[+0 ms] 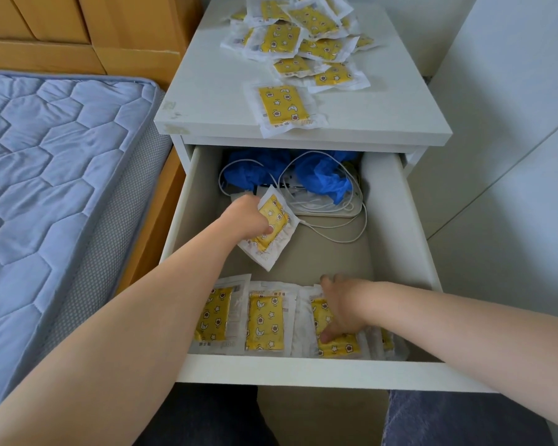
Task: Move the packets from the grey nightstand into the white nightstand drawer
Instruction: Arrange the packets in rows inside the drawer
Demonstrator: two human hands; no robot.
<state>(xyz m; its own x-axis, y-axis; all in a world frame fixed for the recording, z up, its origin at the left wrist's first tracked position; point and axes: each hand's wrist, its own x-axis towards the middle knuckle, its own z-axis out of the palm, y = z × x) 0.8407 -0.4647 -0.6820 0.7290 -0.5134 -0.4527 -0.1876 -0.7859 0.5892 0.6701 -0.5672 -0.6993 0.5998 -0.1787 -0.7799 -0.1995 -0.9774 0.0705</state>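
The white nightstand's drawer [397,201] is pulled out below me. My left hand [247,217] grips a yellow star-patterned packet [276,235] in clear wrap, held tilted over the drawer's middle. My right hand [343,305] presses with straight fingers on a packet [335,344] lying in the row of packets [264,323] along the drawer's front. On the nightstand top [213,91], a pile of several more packets [306,37] sits at the back. One single packet [284,106] lies near the front edge.
Blue gloves [322,177], a white cable [342,233] and a flat white device [326,209] fill the drawer's back. A blue quilted mattress [52,175] on a wooden bed frame lies at the left. A pale wall panel [509,123] stands at the right.
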